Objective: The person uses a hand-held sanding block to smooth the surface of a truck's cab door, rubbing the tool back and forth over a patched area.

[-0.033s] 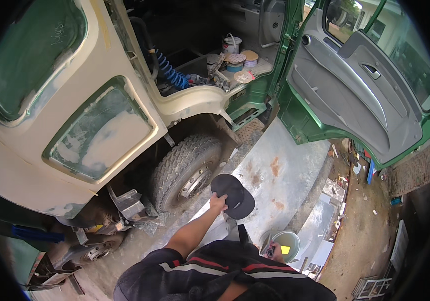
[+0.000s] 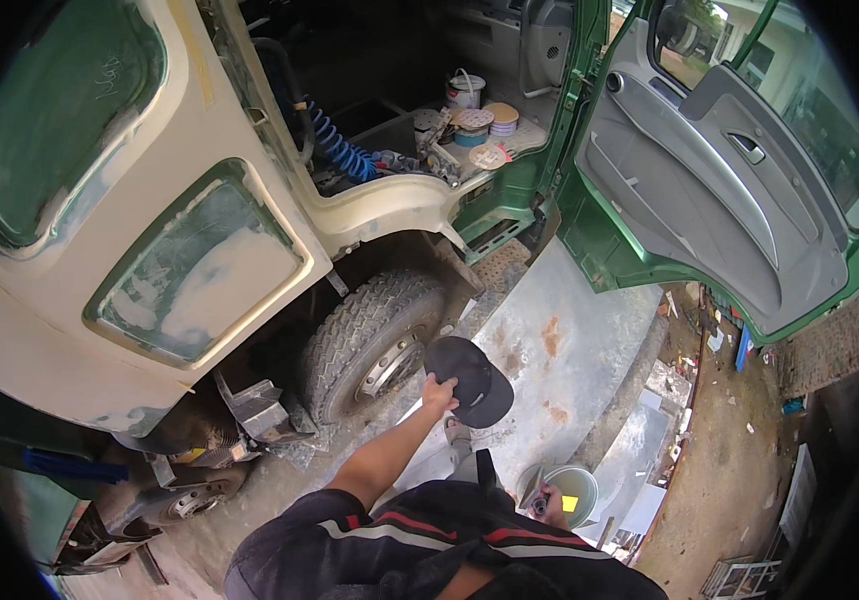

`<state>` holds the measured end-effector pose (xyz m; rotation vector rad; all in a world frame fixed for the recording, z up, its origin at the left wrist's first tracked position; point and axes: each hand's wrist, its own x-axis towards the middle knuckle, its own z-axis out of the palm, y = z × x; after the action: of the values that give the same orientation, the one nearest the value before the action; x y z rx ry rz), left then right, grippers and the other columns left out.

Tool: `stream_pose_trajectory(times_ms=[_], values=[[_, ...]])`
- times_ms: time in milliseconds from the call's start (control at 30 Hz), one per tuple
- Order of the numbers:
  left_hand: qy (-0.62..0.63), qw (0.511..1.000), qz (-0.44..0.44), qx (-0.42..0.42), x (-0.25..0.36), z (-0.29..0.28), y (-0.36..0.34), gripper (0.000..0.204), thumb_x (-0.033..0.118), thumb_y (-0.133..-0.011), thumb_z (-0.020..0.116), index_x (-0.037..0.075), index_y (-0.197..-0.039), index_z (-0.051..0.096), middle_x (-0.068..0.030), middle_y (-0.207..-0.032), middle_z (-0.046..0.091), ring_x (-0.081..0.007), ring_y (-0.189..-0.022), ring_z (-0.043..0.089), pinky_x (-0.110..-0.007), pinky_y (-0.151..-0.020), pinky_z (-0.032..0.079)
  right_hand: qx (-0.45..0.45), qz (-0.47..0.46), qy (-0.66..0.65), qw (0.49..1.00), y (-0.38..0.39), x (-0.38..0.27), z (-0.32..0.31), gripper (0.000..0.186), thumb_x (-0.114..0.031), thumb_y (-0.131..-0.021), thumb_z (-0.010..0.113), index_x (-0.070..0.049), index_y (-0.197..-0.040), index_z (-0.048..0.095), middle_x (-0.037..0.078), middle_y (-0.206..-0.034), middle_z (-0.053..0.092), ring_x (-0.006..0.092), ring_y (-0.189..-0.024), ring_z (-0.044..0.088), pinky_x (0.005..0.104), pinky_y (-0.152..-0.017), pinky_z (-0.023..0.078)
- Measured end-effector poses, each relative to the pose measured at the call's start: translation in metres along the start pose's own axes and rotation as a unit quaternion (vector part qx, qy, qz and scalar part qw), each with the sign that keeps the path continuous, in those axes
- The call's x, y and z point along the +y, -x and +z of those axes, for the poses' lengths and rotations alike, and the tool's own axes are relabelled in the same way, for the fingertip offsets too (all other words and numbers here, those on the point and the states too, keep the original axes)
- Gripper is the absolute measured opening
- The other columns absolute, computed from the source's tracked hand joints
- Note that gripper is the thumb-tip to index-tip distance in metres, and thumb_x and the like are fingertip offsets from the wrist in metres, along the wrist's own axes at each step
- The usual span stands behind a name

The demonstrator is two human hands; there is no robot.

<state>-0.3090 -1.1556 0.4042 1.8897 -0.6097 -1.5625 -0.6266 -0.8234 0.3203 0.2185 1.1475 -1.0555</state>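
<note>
My left hand [image 2: 439, 391] reaches forward and grips a dark baseball cap [image 2: 468, 382] by its edge. The cap is held out over the metal sheet, near the truck's front wheel [image 2: 377, 348]. Close to my body on the right, my right hand [image 2: 555, 507] is closed around a small tool with a dark, rounded end [image 2: 539, 506]. Its kind is unclear, and my shirt hides part of the hand. Just beyond this hand stands a pale bucket [image 2: 590, 493] with a yellow patch [image 2: 569, 503] showing in it.
On the left rises a truck cab [image 2: 139, 290] with sanded, primed panels. Its grey-lined green door [image 2: 689, 190] hangs open at right. Sanding discs [image 2: 472, 120], a white pail [image 2: 464, 90] and a blue coiled hose [image 2: 339, 145] lie inside. Debris borders the metal sheet [image 2: 559, 350].
The cap and my left hand have shifted slightly to the right. Part of my foot now shows below the cap. My right hand has barely moved.
</note>
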Motion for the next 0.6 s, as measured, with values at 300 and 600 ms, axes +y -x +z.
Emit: stream_pose_trajectory(times_ms=[300,600], values=[[0.119,0.963,0.237,0.050,0.432,0.049,-0.054,0.055,0.025,-0.090,0.078,-0.009,-0.124,0.052,-0.0210,-0.098,0.069,-0.0263,-0.057,0.072,-0.034,-0.044,0.061,0.060,-0.034,-0.038,0.997,-0.021,-0.089,0.062,0.021,-0.029,-0.087,0.056,-0.025,-0.104,0.068,-0.005,-0.072,0.063,0.0182,-0.054,0.061,0.0342,-0.041,0.045],[0.108,0.883,0.455,-0.040,0.486,-0.059,0.047,0.079,0.034,-0.094,0.081,0.001,-0.152,0.039,-0.0245,-0.154,0.041,-0.0303,-0.127,0.060,-0.044,-0.094,0.060,-0.043,-0.048,0.039,0.997,-0.098,-0.120,0.119,0.031,-0.023,-0.085,0.058,-0.016,-0.114,0.063,0.003,-0.089,0.069,0.0221,-0.065,0.066,0.0372,-0.054,0.055]])
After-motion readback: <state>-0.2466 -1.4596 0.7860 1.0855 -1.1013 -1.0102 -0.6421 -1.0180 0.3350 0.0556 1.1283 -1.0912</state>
